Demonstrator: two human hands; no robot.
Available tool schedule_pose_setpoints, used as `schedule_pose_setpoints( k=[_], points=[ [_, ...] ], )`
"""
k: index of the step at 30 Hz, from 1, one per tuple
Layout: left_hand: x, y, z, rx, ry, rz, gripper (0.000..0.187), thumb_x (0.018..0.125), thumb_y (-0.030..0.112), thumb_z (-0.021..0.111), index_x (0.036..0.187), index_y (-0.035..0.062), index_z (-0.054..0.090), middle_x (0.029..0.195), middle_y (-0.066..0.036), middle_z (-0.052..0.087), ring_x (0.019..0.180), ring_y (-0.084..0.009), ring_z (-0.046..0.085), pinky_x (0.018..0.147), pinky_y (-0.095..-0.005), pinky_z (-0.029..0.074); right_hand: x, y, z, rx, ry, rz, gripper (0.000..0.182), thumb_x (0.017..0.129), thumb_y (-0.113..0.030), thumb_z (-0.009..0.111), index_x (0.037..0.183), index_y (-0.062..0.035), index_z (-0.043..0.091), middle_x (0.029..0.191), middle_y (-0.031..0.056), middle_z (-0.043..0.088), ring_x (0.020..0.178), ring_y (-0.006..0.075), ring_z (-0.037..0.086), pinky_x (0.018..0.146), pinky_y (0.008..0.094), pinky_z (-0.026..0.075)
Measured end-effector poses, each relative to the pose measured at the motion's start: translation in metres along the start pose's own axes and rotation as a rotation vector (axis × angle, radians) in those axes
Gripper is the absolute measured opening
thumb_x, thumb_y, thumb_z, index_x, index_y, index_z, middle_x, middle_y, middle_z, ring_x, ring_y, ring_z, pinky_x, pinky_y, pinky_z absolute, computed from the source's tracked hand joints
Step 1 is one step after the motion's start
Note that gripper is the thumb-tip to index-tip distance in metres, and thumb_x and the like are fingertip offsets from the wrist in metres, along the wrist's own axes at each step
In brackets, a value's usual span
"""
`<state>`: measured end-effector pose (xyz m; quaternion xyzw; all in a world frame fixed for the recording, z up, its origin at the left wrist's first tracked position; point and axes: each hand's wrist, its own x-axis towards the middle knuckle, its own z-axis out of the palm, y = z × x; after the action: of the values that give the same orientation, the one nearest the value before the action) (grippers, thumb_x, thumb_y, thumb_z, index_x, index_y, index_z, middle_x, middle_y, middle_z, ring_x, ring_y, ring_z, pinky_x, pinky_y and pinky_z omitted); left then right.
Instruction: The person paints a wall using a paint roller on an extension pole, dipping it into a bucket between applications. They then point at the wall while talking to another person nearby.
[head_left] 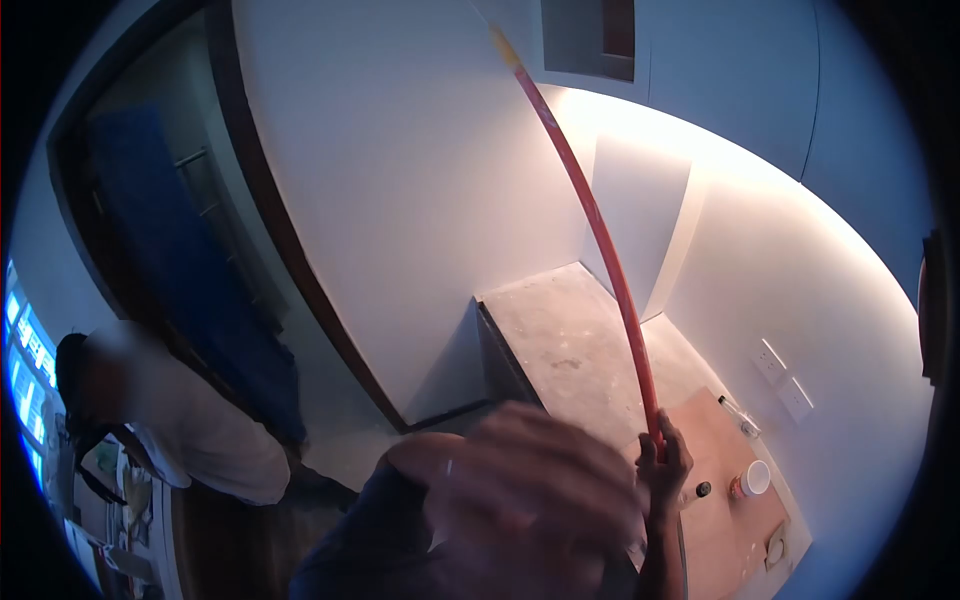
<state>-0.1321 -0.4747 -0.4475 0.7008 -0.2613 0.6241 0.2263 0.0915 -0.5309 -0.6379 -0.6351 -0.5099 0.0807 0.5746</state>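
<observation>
A white wall (420, 200) stands behind a grey counter (570, 340). A long red pole (600, 240) rises from the right hand (665, 462), whose fingers are closed around its lower end, up toward the wall's top. The left hand (530, 490) is blurred close to the camera; its grip I cannot tell. A small white cup (756, 477) sits on the brown board (730, 530).

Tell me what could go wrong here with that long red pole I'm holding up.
The right hand grips the red pole only at its bottom end, so its high yellow tip could sway and scrape the white wall. The lidded white cup on the counter beside the hand might get knocked. The blurred left hand blocks much of the view.
</observation>
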Motion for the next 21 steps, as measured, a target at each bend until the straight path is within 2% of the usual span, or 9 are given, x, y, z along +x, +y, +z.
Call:
schedule_pose_setpoints(
  k=[1, 4, 8, 9, 13, 15, 17, 19, 21],
  points=[
    [-0.007, -0.006, -0.010, 0.077, -0.003, -0.150, 0.013, 0.078, 0.002, 0.071, 0.089, 0.0045, 0.065, 0.096, -0.013, 0.066, 0.085, -0.0257, 0.069, 0.075, -0.0409, 0.055, 0.010, -0.003, 0.013, -0.087, 0.102, -0.266, 0.042, 0.084, 0.002, 0.068, 0.125, -0.0021, 0.061, 0.097, 0.0144, 0.067, 0.061, 0.0128, 0.062, 0.053, 0.0261, 0.049],
    [-0.041, -0.071, -0.028, 0.341, 0.087, -0.513, 0.029, 0.082, -0.009, 0.062, 0.107, 0.0050, 0.058, 0.114, -0.012, 0.054, 0.110, -0.0209, 0.056, 0.094, -0.0341, 0.046, 0.023, -0.009, 0.046, 0.117, 0.014, -0.003, 0.041, 0.084, 0.002, 0.068, 0.124, -0.0007, 0.061, 0.094, 0.0140, 0.067, 0.060, 0.0132, 0.061, 0.053, 0.0254, 0.048],
    [-0.109, -0.139, -0.042, 0.051, 0.224, -1.262, 0.052, 0.093, 0.006, 0.064, 0.137, 0.0062, 0.036, 0.133, -0.009, 0.045, 0.115, -0.0167, 0.053, 0.094, -0.0347, 0.046, 0.067, -0.011, 0.090, 0.113, 0.078, -0.173, 0.041, 0.084, 0.003, 0.067, 0.124, 0.0017, 0.061, 0.081, 0.0102, 0.064, 0.055, 0.0107, 0.057, 0.049, 0.0253, 0.045],
    [-0.155, -0.171, -0.044, -0.059, 0.246, -1.052, 0.053, 0.096, 0.009, 0.060, 0.141, 0.0043, 0.032, 0.130, -0.008, 0.048, 0.113, -0.0151, 0.054, 0.093, -0.0316, 0.046, 0.078, -0.006, 0.104, 0.106, 0.073, -0.192, 0.040, 0.085, 0.003, 0.066, 0.125, 0.0024, 0.060, 0.080, 0.0096, 0.064, 0.054, 0.0100, 0.057, 0.047, 0.0247, 0.046],
    [-0.168, -0.173, -0.075, -0.092, 0.174, -1.245, 0.037, 0.102, 0.015, 0.048, 0.135, -0.0005, 0.041, 0.106, -0.009, 0.063, 0.101, -0.0156, 0.060, 0.090, -0.0292, 0.049, 0.100, 0.002, 0.175, 0.145, 0.045, -0.310, 0.035, 0.087, 0.003, 0.065, 0.122, 0.0040, 0.060, 0.080, 0.0105, 0.067, 0.059, 0.0133, 0.065, 0.049, 0.0262, 0.051],
    [-0.200, -0.180, -0.093, -0.286, 0.439, -1.219, 0.029, 0.103, 0.016, 0.047, 0.127, 0.0003, 0.047, 0.097, -0.009, 0.064, 0.096, -0.0178, 0.062, 0.089, -0.0304, 0.050, 0.097, 0.001, 0.208, 0.193, -0.033, -0.227, 0.039, 0.083, 0.001, 0.070, 0.122, 0.0004, 0.062, 0.094, 0.0145, 0.069, 0.066, 0.0145, 0.067, 0.057, 0.0266, 0.051],
    [-0.207, -0.171, -0.118, -0.273, 0.618, -1.195, 0.025, 0.103, 0.022, 0.047, 0.118, 0.0015, 0.048, 0.093, -0.008, 0.060, 0.086, -0.0166, 0.062, 0.080, -0.0298, 0.053, 0.106, -0.002, 0.231, 0.233, -0.165, -0.383, 0.038, 0.081, -0.001, 0.070, 0.119, -0.0006, 0.064, 0.097, 0.0178, 0.070, 0.076, 0.0257, 0.072, 0.064, 0.0315, 0.057],
    [-0.246, -0.164, -0.146, -0.182, 0.717, -1.125, 0.025, 0.104, 0.024, 0.046, 0.116, 0.0022, 0.049, 0.090, -0.007, 0.058, 0.084, -0.0179, 0.062, 0.080, -0.0314, 0.054, 0.133, -0.014, 0.241, 0.192, -0.234, -0.734, 0.033, 0.081, -0.002, 0.069, 0.114, -0.0011, 0.066, 0.094, 0.0172, 0.070, 0.075, 0.0280, 0.071, 0.063, 0.0321, 0.056],
    [-0.262, -0.154, -0.169, -0.150, 0.757, -1.161, 0.027, 0.104, 0.028, 0.046, 0.115, 0.0029, 0.049, 0.086, -0.005, 0.055, 0.078, -0.0163, 0.060, 0.076, -0.0313, 0.054, 0.156, -0.032, 0.254, 0.210, -0.237, -0.630, 0.032, 0.077, 0.002, 0.069, 0.108, -0.0017, 0.069, 0.087, 0.0146, 0.069, 0.069, 0.0225, 0.070, 0.058, 0.0297, 0.054]
  ],
)
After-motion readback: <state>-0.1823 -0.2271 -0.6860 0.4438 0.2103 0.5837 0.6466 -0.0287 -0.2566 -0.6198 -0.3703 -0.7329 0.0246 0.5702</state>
